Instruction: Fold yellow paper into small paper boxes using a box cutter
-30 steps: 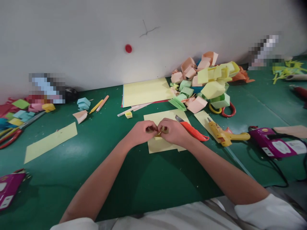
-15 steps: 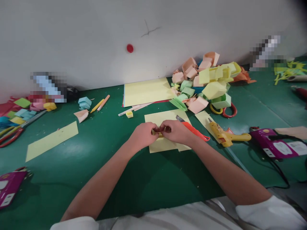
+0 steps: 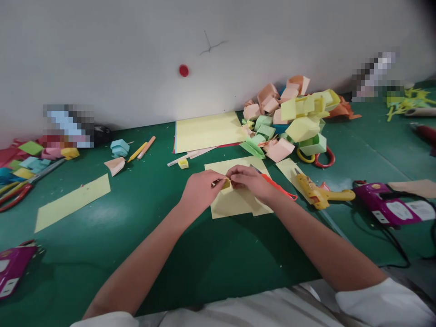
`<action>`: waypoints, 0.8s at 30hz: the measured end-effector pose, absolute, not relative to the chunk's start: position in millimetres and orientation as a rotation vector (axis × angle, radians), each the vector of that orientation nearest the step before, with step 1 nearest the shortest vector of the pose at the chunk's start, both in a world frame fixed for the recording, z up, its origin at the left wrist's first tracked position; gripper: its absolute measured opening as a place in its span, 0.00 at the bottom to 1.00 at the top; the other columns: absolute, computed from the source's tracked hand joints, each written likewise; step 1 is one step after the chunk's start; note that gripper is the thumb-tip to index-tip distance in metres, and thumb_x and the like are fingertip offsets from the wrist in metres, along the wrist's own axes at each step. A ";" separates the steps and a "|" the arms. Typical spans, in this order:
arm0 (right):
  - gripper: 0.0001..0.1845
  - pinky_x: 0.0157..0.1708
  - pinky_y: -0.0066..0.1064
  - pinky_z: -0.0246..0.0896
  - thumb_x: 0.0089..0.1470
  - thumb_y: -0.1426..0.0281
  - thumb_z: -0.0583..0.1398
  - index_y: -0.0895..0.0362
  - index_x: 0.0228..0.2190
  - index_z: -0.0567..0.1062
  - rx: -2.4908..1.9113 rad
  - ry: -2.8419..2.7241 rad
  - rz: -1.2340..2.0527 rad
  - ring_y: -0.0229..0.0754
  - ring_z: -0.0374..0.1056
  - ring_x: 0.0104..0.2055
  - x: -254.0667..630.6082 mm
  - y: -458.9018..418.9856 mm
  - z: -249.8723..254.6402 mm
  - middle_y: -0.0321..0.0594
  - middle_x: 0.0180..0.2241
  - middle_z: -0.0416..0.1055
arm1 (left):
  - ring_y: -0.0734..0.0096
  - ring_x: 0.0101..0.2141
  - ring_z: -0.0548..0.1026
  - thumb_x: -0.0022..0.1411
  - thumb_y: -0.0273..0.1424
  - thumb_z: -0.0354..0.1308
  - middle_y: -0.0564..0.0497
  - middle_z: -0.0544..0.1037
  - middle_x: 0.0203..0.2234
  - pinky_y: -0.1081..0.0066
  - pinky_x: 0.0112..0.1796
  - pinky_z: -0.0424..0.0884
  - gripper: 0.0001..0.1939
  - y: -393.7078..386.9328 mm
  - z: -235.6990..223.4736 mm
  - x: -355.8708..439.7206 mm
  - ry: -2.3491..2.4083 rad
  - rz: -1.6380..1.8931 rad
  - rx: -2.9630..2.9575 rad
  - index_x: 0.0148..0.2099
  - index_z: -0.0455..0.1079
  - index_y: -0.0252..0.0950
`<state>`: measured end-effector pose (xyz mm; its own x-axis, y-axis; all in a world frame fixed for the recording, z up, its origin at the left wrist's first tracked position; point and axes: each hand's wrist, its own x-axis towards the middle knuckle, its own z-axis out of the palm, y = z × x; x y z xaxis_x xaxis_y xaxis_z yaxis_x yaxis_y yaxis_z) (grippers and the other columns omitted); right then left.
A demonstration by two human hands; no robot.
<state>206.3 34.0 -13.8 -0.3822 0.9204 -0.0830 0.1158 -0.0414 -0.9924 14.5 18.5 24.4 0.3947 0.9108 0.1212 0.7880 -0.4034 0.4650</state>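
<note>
Between my two hands is a small folded piece of yellow paper [image 3: 226, 184], bent into a curved shape. My left hand [image 3: 201, 187] pinches its left side with thumb and fingertips. From the other side my right hand [image 3: 250, 179] closes its fingers on the same piece. Both hands hover over pale yellow paper sheets [image 3: 231, 206] lying on the table. An orange utility knife [image 3: 277, 186] lies partly hidden behind my right hand and wrist. Beyond my left hand sits a tiny yellow paper box [image 3: 183, 163].
A yellow glue gun [image 3: 320, 193] and a purple power strip [image 3: 388, 204] with a black cord lie at right. Folded paper boxes [image 3: 289, 118] are heaped behind, over red-yellow scissors [image 3: 325, 157]. At left are a yellow paper strip [image 3: 73, 200] and more scissors [image 3: 20, 195].
My right hand's fingers have lifted and loosened slightly. The folded yellow paper piece, mostly covered before, now shows more of its curved inside.
</note>
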 end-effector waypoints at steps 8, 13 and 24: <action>0.18 0.45 0.41 0.74 0.54 0.62 0.64 0.53 0.46 0.72 -0.872 -1.208 1.868 0.41 0.73 0.39 202.9 29.7 -7.7 0.40 0.38 0.73 | 0.69 0.41 0.79 0.67 0.28 0.57 0.51 0.82 0.39 0.72 0.40 0.72 0.10 13.8 22.9 6.9 1.424 0.811 2.430 0.44 0.80 0.41; 0.20 0.44 0.39 0.75 0.50 0.62 0.68 0.52 0.45 0.74 -0.796 -1.110 1.952 0.40 0.72 0.38 203.4 29.3 -9.2 0.37 0.37 0.72 | 0.67 0.40 0.78 0.67 0.30 0.58 0.50 0.82 0.36 0.71 0.39 0.71 0.08 12.8 25.5 4.2 1.402 0.834 2.496 0.40 0.80 0.40; 0.20 0.40 0.29 0.72 0.50 0.68 0.70 0.53 0.46 0.77 -0.684 -1.050 2.025 0.38 0.72 0.39 203.5 30.5 -20.8 0.38 0.40 0.75 | 0.64 0.40 0.79 0.63 0.25 0.59 0.51 0.83 0.36 0.70 0.36 0.73 0.10 14.3 23.5 -0.7 1.356 0.743 2.641 0.41 0.81 0.40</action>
<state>203.5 30.5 -20.8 -0.5823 0.8045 -0.1170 -0.3679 -0.3892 -0.8445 -0.7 14.3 23.5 0.4905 0.7831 0.3824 0.7437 -0.6049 0.2847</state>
